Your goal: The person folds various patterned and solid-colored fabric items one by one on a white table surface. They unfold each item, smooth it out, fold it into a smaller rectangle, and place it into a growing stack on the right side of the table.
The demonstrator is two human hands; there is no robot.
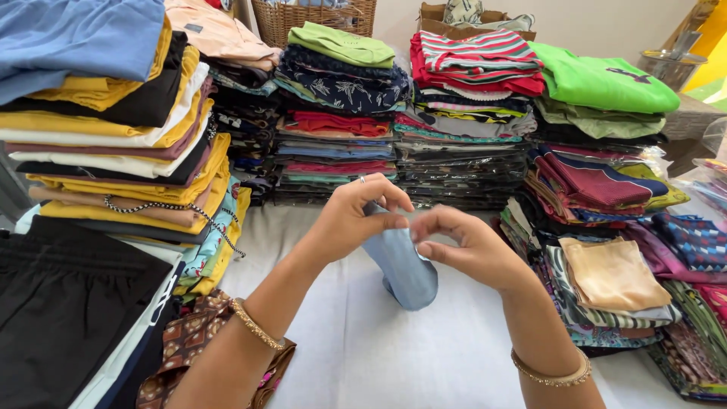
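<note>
1. Far left: we note black folded garments at the lower edge, and above them a tall stack of yellow, white and black clothes topped by a blue piece.
2. Left hand: raised over the white table cover, fingers curled in, thumb and fingertips pinched on the top edge of the light blue cloth. A ring shows on 1 finger, a gold bangle on the wrist.
3. Centre: the light blue cloth hangs from both hands as a narrow folded strip, its lower end close to the table cover; we cannot tell whether it touches.
4. Right hand: fingers bent, tips closed on the same top edge, touching the left hand's fingertips. A second gold bangle sits on this wrist.
5. Behind: 3 stacks of folded clothes, the green shirt topping the rightmost.
6. Right: patterned fabrics with a tan folded piece on top.
</note>
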